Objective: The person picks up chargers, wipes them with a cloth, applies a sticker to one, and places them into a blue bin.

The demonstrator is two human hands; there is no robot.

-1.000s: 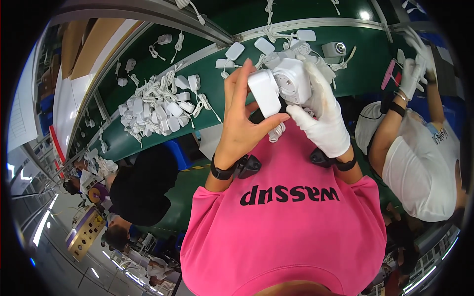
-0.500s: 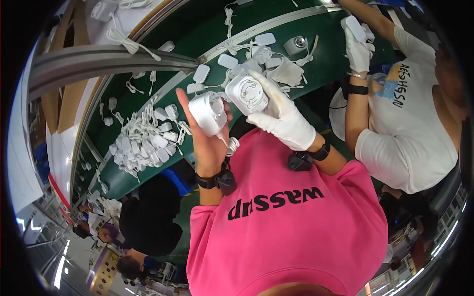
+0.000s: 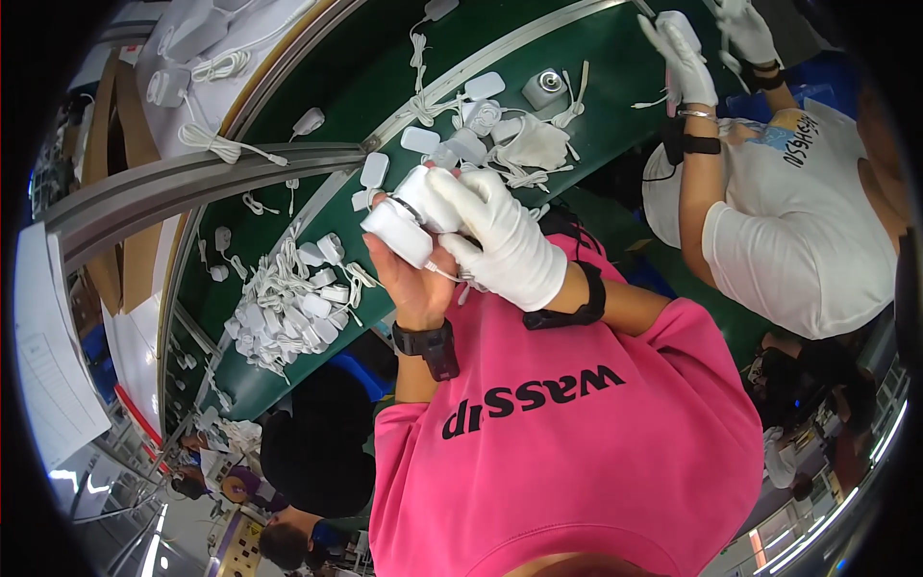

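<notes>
My bare left hand (image 3: 421, 293) is closed round a white power adapter (image 3: 396, 236), whose coiled white cable hangs by the wrist. In my gloved right hand (image 3: 514, 240) is a white, rounded-square housing (image 3: 435, 200). The two white pieces are face to face and seem to touch, with a dark gap showing along part of the seam. Their inner faces are hidden, and the glove covers part of the housing. Just beyond my hands, several white rounded-square pieces (image 3: 420, 140) lie on the green work surface (image 3: 596, 106).
A heap of white adapters with cables (image 3: 288, 308) lies on the left. A metal rail (image 3: 221, 178) crosses above the bench. Beyond my hands are a white cloth (image 3: 529, 142) and a small metal-topped container (image 3: 546, 88). At right, a co-worker in a white shirt (image 3: 779, 240) handles a white piece.
My right hand has moved left and turned over, bringing the housing against the adapter in my left hand. The pieces were apart before, their round recessed faces showing.
</notes>
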